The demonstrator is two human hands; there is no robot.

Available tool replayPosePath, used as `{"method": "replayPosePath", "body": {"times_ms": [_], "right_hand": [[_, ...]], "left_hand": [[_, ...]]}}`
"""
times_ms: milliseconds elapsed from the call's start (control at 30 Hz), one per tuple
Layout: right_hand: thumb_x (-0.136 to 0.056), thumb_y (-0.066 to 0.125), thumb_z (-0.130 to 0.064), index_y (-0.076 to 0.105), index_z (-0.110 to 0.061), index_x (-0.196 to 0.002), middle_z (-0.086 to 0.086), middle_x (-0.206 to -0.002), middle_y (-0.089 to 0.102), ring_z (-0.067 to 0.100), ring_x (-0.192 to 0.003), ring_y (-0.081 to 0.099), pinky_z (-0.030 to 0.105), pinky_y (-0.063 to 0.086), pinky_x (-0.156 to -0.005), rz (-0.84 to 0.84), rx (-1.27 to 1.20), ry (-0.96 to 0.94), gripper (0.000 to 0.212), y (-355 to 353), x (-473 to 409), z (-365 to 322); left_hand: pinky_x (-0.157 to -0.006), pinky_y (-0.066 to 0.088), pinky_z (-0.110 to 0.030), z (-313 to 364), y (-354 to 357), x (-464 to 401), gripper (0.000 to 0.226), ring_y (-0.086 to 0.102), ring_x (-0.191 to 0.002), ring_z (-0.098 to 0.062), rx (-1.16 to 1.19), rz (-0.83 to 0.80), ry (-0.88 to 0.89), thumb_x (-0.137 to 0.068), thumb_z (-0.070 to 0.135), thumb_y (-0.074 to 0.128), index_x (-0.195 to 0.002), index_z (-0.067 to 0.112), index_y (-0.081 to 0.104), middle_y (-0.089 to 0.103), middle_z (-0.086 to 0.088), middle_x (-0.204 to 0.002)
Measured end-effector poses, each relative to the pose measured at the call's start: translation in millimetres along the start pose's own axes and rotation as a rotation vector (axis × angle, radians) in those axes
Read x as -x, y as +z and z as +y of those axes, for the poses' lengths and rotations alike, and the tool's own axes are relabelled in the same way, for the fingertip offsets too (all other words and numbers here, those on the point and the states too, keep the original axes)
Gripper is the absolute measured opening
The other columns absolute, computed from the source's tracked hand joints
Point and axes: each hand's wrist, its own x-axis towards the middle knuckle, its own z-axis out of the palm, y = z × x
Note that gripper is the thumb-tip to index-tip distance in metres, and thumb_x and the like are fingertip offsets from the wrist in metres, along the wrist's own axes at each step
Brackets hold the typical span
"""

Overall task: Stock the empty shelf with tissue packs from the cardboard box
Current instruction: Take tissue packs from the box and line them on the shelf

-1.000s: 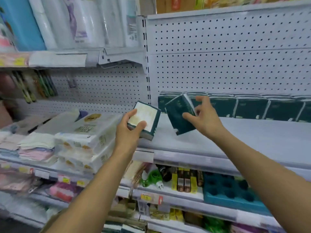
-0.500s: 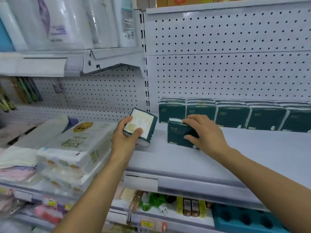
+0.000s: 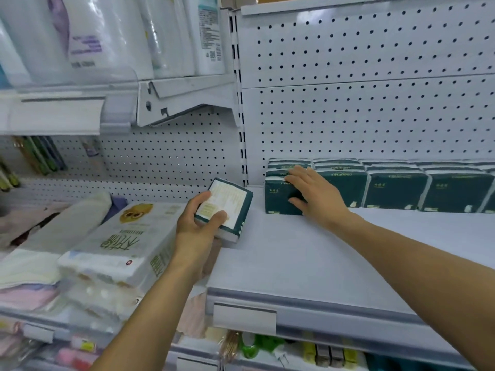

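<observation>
Fingers (image 3: 296, 180) of the right hand (image 3: 317, 198) lie straight and slightly spread across the top and front of a dark green tissue pack (image 3: 278, 195), pressing it where it stands upright at the left end of the row of packs (image 3: 396, 190) along the back of the shelf (image 3: 308, 263). That pack touches its neighbour on the right and sits just beside the slotted upright of the pegboard back wall (image 3: 361, 103). The left hand (image 3: 198, 228) grips a second tissue pack (image 3: 226, 207), thumb over its pale printed face and fingers curled under it, holding it tilted in the air above the shelf's left edge, near the first pack but apart from it. The row runs on to the right, every pack upright with its green front facing out. Left of the shelf, large white wrapped bundles (image 3: 120, 253) are stacked on the neighbouring bay. Above them, tall white wrapped rolls (image 3: 107, 36) stand on a higher shelf. Below the front rail, small bottles and packets are blurred.
</observation>
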Motion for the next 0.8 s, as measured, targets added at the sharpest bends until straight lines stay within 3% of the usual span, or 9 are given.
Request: {"method": "replayPosePath", "body": {"times_ms": [67, 200, 333, 433, 533, 567, 667, 733, 800], "right_hand": [[-0.086, 0.072, -0.02, 0.056, -0.011, -0.132, 0.003, -0.144, 0.05, 0.024, -0.137, 0.041, 0.039, 0.039, -0.106, 0.008, 0.008, -0.007, 0.049, 3, -3, 3], [-0.085, 0.073, -0.021, 0.056, -0.011, -0.131, 0.005, -0.143, 0.05, 0.026, -0.137, 0.04, 0.041, 0.04, -0.107, 0.002, 0.044, -0.027, 0.05, 6, -8, 5], [-0.076, 0.08, -0.027, 0.051, -0.012, -0.135, 0.009, -0.145, 0.047, 0.029, -0.138, 0.038, 0.048, 0.023, -0.116, 0.085, 0.15, -0.085, 0.067, 0, -7, -4], [-0.077, 0.075, -0.036, 0.041, -0.018, -0.143, 0.004, -0.152, 0.038, 0.023, -0.142, 0.031, 0.045, 0.016, -0.119, 0.063, 0.09, -0.245, 0.077, -13, 6, -26], [-0.079, 0.074, -0.03, 0.05, -0.018, -0.136, 0.0, -0.145, 0.046, 0.02, -0.136, 0.04, 0.042, 0.033, -0.113, 0.066, -0.16, -0.304, 0.064, -24, 26, -48], [-0.078, 0.076, -0.025, 0.056, -0.018, -0.131, -0.002, -0.138, 0.053, 0.018, -0.128, 0.048, 0.04, 0.041, -0.106, 0.087, -0.292, -0.238, 0.057, -30, 34, -53], [-0.08, 0.078, -0.018, 0.066, -0.022, -0.111, -0.013, -0.104, 0.067, 0.006, -0.095, 0.059, 0.026, 0.049, -0.081, 0.034, -0.658, 0.11, 0.034, -55, 53, -63], [-0.083, 0.076, -0.021, 0.068, -0.02, -0.102, -0.015, -0.081, 0.066, 0.003, -0.072, 0.059, 0.022, 0.048, -0.066, -0.044, -0.872, 0.335, 0.021, -73, 62, -65], [-0.086, 0.072, -0.023, 0.068, -0.013, -0.1, -0.009, -0.073, 0.068, 0.004, -0.059, 0.057, 0.023, 0.046, -0.057, -0.087, -1.039, 0.506, 0.018, -86, 69, -62]], "left_hand": [[-0.063, 0.052, -0.022, -1, -1, -1, 0.043, 0.059, -0.089, -0.011, -0.005, -0.006, 0.0, -0.09, 0.008, 0.068, -0.122, 0.036, 0.058, 0.058, 0.014, -0.107], [-0.059, 0.053, -0.019, -2, -3, -3, 0.044, 0.062, -0.087, -0.01, 0.008, -0.038, -0.02, -0.09, 0.007, 0.068, -0.123, 0.034, 0.058, 0.06, 0.011, -0.108], [-0.065, 0.054, -0.025, 1, -1, -2, 0.042, 0.063, -0.087, -0.01, 0.022, -0.064, -0.038, -0.09, 0.007, 0.068, -0.123, 0.032, 0.06, 0.061, 0.011, -0.107], [-0.075, 0.056, -0.035, 8, 6, 2, 0.038, 0.066, -0.093, -0.019, 0.197, -0.132, -0.182, -0.089, 0.007, 0.068, -0.121, 0.027, 0.063, 0.066, -0.001, -0.111], [-0.069, 0.058, -0.035, 19, 16, 11, 0.022, 0.068, -0.09, -0.02, 0.346, -0.268, -0.352, -0.094, 0.016, 0.062, -0.116, 0.019, 0.066, 0.069, -0.011, -0.114], [-0.064, 0.058, -0.034, 23, 18, 14, 0.022, 0.069, -0.087, -0.02, 0.356, -0.32, -0.399, -0.098, 0.025, 0.057, -0.116, 0.017, 0.066, 0.069, -0.013, -0.115], [-0.049, 0.051, -0.029, 28, 19, 17, 0.062, 0.061, -0.058, -0.022, 0.237, -0.452, -0.491, -0.098, 0.063, 0.029, -0.119, 0.016, 0.063, 0.072, -0.017, -0.099], [-0.047, 0.039, -0.024, 29, 21, 19, 0.077, 0.047, -0.048, -0.017, 0.145, -0.486, -0.481, -0.092, 0.075, 0.016, -0.12, 0.018, 0.06, 0.067, -0.011, -0.076], [-0.049, 0.033, -0.024, 30, 28, 22, 0.079, 0.041, -0.048, -0.015, 0.116, -0.512, -0.452, -0.089, 0.078, 0.016, -0.117, 0.018, 0.061, 0.058, -0.006, -0.066]]}}
